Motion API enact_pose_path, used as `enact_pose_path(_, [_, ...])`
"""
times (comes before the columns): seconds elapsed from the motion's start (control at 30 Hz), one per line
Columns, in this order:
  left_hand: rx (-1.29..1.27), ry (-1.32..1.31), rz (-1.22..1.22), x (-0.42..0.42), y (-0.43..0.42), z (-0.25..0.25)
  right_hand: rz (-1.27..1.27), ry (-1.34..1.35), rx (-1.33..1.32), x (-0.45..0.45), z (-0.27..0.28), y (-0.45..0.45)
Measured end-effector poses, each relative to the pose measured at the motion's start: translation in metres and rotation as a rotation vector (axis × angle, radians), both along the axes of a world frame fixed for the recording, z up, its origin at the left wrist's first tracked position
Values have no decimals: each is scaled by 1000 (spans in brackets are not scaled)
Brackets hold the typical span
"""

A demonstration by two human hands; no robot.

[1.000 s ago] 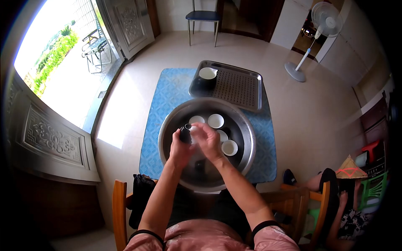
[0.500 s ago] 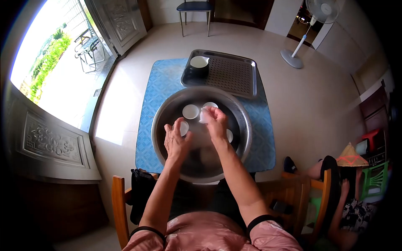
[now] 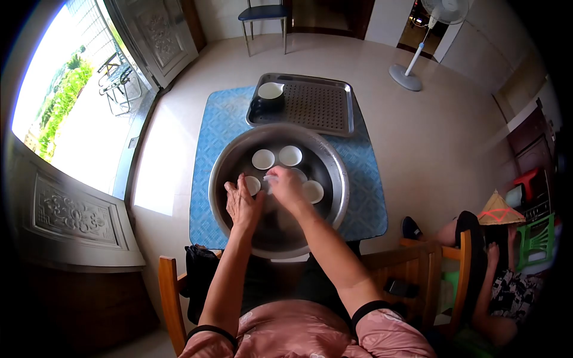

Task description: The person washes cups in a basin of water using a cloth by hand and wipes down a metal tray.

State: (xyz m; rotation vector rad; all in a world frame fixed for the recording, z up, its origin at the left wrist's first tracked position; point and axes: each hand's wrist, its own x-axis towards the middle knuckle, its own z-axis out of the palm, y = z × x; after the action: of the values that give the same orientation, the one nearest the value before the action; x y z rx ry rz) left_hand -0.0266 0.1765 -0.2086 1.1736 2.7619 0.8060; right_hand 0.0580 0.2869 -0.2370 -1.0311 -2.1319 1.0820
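Note:
A wide metal basin [image 3: 341, 179] holds several small white cups, including an upper-left cup [image 3: 263, 159], an upper-right cup [image 3: 290, 156] and a lower-right cup [image 3: 312, 192]. My left hand [image 3: 242, 204] is inside the basin, fingers and thumb apart beside another white cup [image 3: 252, 185]; it grips nothing that I can see. My right hand [image 3: 286, 187] is closed in a pinch on a small white object [image 3: 270, 178] whose kind is unclear. One more pale cup [image 3: 299, 175] is partly covered by this hand.
Beyond the basin, a perforated metal tray [image 3: 316, 107] on the blue-covered table [image 3: 364, 179] carries a white-rimmed dark pitcher [image 3: 270, 92]. A person's legs and a straw hat [image 3: 500, 210] are at lower right. A fan [image 3: 406, 77] and chair [image 3: 265, 13] stand farther off.
My right hand has moved left and down across the basin with the small white object, closer to my left hand. The upper-right cup now shows fully. The view has shifted slightly.

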Motion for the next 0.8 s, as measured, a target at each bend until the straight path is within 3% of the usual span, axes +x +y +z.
enact_pose_path(0.17, [198,163,-57,13,1,23,-53,-133,126,-2,-13,2])
enact_pose_path(0.23, [241,191,-214,16,-1,21,-62,-156,140,-1,-12,2])
enact_pose_path(0.33, [166,-190,-470,17,-2,17,-46,-88,110,1,-14,3])
enact_pose_path(0.47, [158,-314,-573,10,-6,33,-55,-119,75,2,-13,9])
enact_pose_path(0.67, [-47,-284,-823,6,-9,25,-99,-121,46,0,-16,11])
enact_pose_path(0.8, [-66,-250,-866,10,-10,28,-113,-128,57,-1,-17,12])
